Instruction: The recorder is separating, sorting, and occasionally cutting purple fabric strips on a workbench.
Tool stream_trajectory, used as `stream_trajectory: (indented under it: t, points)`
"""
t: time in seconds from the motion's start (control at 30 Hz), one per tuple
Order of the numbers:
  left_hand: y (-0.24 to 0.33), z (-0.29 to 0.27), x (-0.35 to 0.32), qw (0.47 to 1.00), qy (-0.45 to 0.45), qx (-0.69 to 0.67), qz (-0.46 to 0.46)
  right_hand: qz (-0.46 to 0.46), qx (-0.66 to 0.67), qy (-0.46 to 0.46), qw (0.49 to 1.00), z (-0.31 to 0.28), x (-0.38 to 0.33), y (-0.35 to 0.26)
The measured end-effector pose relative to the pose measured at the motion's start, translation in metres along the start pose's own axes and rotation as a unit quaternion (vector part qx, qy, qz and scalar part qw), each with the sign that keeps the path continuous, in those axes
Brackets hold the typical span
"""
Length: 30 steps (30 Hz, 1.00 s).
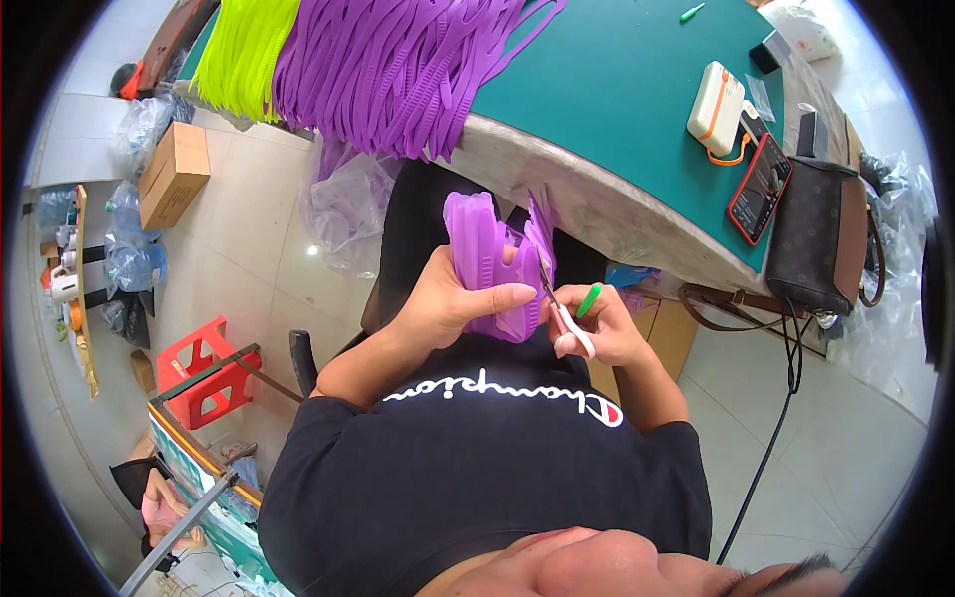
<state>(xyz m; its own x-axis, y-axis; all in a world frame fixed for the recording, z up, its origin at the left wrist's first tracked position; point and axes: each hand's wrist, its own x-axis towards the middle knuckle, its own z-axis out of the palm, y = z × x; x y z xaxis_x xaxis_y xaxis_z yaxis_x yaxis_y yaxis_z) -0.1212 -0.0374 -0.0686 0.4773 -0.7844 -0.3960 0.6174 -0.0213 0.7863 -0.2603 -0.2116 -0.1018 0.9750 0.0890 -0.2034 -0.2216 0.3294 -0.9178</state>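
Note:
My left hand point(448, 303) is closed round a bundle of soft purple straps point(476, 244) with ridged parts, held upright over my lap, its thumb lying across the front. In my right hand point(615, 328) is a pair of scissors point(575, 333) with pale pink handles. Their dark blades point up and away from me, at the right edge of the bundle, where a thin purple piece point(540, 227) stands apart from the rest. Whether the blades touch the purple material I cannot tell. A green band point(589, 300) circles a finger of my right hand.
Ahead is a green-topped table point(597, 90). Purple straps point(383, 70) and lime-green straps point(244, 60) hang over its edge. At right lie a phone point(759, 189), a cream power bank point(715, 107) and a brown bag point(816, 224). A red stool point(206, 373) and a carton point(174, 174) stand left.

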Motion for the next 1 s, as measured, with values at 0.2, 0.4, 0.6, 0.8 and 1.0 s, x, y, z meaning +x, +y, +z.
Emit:
stream_trajectory:
  t: [0.2, 0.4, 0.6, 0.8, 1.0]
  points:
    - [-0.004, -0.005, 0.0, 1.0, -0.003, -0.001, -0.013, 0.011, 0.021, -0.017, 1.0, -0.003, -0.003, 0.003]
    - [-0.001, -0.004, -0.001, 1.0, -0.008, -0.002, -0.024, 0.025, 0.054, -0.022, 0.998, -0.002, -0.004, 0.001]
    - [-0.002, -0.006, -0.001, 1.0, -0.008, 0.006, -0.024, 0.029, 0.039, -0.025, 0.998, -0.003, -0.004, -0.002]
    - [0.005, -0.004, 0.0, 0.998, -0.039, 0.003, -0.039, 0.006, -0.028, -0.039, 0.999, -0.009, -0.005, -0.005]
    - [0.007, -0.002, -0.001, 0.999, -0.03, 0.0, -0.023, -0.138, -0.023, 0.009, 0.99, -0.041, -0.007, -0.028]
